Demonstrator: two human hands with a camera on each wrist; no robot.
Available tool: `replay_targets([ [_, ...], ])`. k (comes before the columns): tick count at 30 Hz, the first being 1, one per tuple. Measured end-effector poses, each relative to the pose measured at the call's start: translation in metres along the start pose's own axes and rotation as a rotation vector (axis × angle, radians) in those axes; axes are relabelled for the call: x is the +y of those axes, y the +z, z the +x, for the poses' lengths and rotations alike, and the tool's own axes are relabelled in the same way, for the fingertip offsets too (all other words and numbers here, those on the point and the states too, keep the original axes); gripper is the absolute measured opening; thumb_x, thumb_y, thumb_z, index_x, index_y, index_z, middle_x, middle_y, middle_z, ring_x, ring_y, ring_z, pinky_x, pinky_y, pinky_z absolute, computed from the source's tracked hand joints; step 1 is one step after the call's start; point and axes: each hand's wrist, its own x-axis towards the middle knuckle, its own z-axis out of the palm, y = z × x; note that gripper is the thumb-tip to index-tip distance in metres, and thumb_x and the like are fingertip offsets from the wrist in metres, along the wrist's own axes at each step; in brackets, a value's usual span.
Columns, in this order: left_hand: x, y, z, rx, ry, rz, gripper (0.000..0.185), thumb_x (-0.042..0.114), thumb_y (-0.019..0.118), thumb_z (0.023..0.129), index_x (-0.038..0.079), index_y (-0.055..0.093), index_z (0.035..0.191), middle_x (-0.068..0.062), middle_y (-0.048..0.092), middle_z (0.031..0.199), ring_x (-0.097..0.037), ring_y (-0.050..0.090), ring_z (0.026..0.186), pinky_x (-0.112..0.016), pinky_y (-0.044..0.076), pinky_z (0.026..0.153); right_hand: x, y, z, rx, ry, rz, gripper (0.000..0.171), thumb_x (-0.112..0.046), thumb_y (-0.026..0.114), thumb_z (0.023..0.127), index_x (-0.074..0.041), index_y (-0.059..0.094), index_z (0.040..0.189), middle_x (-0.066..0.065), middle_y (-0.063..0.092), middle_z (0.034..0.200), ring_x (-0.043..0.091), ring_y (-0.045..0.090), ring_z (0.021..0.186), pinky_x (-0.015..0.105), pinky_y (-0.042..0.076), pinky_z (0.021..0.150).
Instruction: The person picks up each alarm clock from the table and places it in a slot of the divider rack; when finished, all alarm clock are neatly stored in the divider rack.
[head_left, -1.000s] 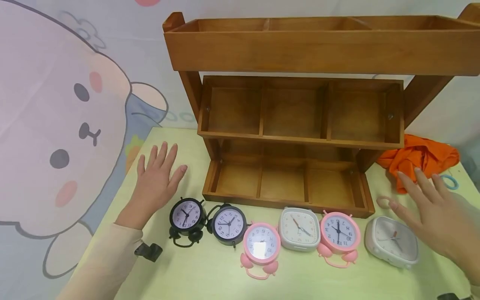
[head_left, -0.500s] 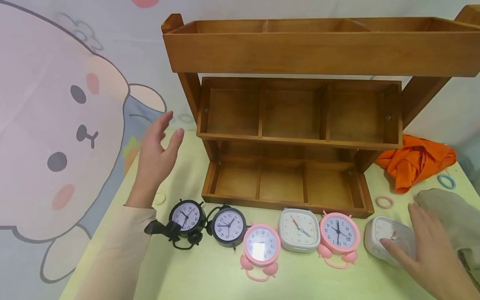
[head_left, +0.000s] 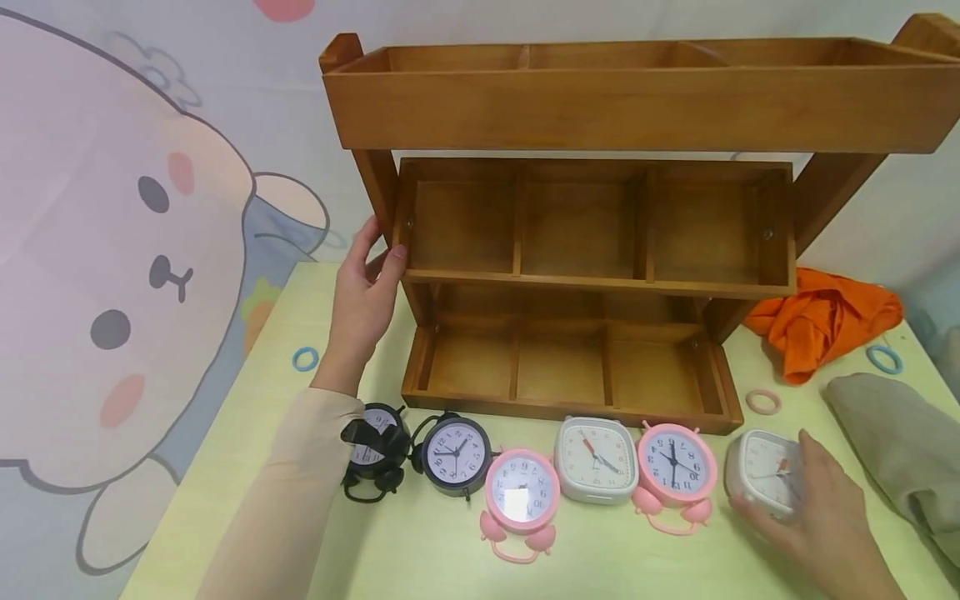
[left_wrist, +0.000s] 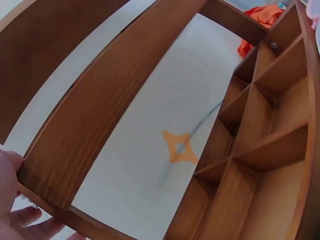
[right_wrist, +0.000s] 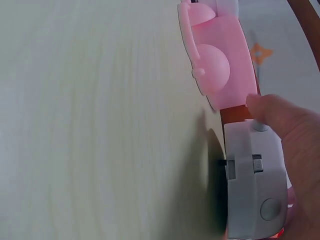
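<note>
My left hand (head_left: 358, 312) grips the left side of the wooden shelf rack (head_left: 630, 108) at its middle tier, thumb on the front edge. In the left wrist view, the fingers (left_wrist: 27, 216) lie around the rack's side frame. My right hand (head_left: 836, 521) holds the rightmost white alarm clock (head_left: 756, 468), thumb at its left side. Seen from the right wrist, this clock (right_wrist: 252, 185) shows its button and switch; whether it touches the table is unclear. To its left stand a pink twin-bell clock (head_left: 675, 467) and another white clock (head_left: 596, 458).
Farther left in the row are a pink clock (head_left: 522, 492) and two black ones (head_left: 455, 454), the leftmost partly behind the left wrist strap. Orange cloth (head_left: 832, 321), grey-green cloth (head_left: 896, 442), a pink ring (head_left: 763, 402) and blue rings (head_left: 305, 358) lie around the rack.
My left hand has moved right from above the table and taken hold of the rack's side. My right hand has come down and left onto the rightmost white clock and grips it.
</note>
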Motion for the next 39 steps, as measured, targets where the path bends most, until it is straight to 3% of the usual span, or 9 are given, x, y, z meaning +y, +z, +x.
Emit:
replay_targets([
  [12,-0.005,0.001,-0.002,0.019,0.039,0.021,0.06,0.031,0.051,0.102,0.02,0.028,0.156,0.002,0.034,0.159,-0.025,0.047,0.139,-0.037,0.041,0.112,-0.002,0.009,-0.003,0.026,0.063,0.031,0.098,-0.041,0.081,0.075,0.01,0.032,0.143,0.038,0.031,0.137,0.054,0.035,0.109,0.063,0.035,0.081],
  [27,-0.006,0.005,-0.003,0.037,0.042,-0.044,0.057,0.029,0.051,0.102,0.022,0.032,0.155,0.003,0.035,0.159,-0.023,0.047,0.138,-0.037,0.041,0.112,-0.001,0.006,-0.009,0.036,0.096,0.072,0.097,-0.039,0.079,0.078,0.004,0.027,0.148,0.035,0.027,0.142,0.054,0.034,0.11,0.061,0.033,0.08],
  [35,-0.008,0.007,-0.002,0.048,0.036,-0.04,0.058,0.029,0.051,0.102,0.02,0.031,0.156,-0.006,0.041,0.156,-0.022,0.046,0.139,-0.035,0.04,0.113,0.0,0.006,-0.01,-0.006,0.162,0.073,0.102,-0.044,0.077,0.08,0.0,0.019,0.153,0.038,0.012,0.152,0.061,0.027,0.12,0.073,0.032,0.086],
  [39,-0.008,0.007,-0.003,0.048,0.034,-0.035,0.058,0.03,0.051,0.102,0.021,0.03,0.156,-0.005,0.041,0.156,-0.021,0.045,0.14,-0.035,0.039,0.114,0.002,0.007,-0.012,0.023,0.145,0.09,0.1,-0.04,0.078,0.079,0.0,0.021,0.152,0.038,0.018,0.148,0.059,0.029,0.119,0.07,0.033,0.085],
])
